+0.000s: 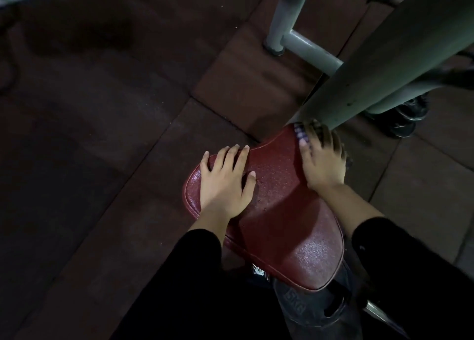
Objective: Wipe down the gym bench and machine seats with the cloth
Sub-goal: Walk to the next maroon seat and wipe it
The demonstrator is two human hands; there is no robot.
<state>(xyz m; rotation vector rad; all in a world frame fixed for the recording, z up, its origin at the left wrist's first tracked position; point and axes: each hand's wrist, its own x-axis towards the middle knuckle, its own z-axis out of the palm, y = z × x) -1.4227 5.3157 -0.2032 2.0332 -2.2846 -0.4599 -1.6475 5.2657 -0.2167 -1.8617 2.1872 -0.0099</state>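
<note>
Two black sleeves (197, 257) enter from the bottom edge of the frame, and between them, lowest of all, sits a dark round weight plate (307, 311) with raised lettering, partly tucked under the near end of the seat. The red machine seat (282, 211) fills the lower centre: a padded, textured cushion with a piped edge, wide at the near end and narrowing toward the upper right, its near end catching a patch of light.

The left hand (225, 183) lies flat on the seat's left side, fingers straight and spread, fingertips reaching the cushion's far-left edge; it holds nothing. The right hand (322, 160) presses down at the narrow far end of the seat, fingers extended over the cloth (298, 133), a checked fabric of which only a small part shows past the fingertips. That end sits in shadow, so whether the fingers merely press the cloth or curl round part of it is hard to say; they look mostly straight.

Just beyond the cloth, a thick grey machine post (379, 65) rises diagonally toward the upper right corner, meeting the seat's narrow end. Behind it, a thinner grey frame tube (282, 13) stands on the floor at upper centre, joined to a crossbar. Dark weight plates (407, 119) lie at right of the post. Brown rubber floor tiles (102, 108) cover the rest.
</note>
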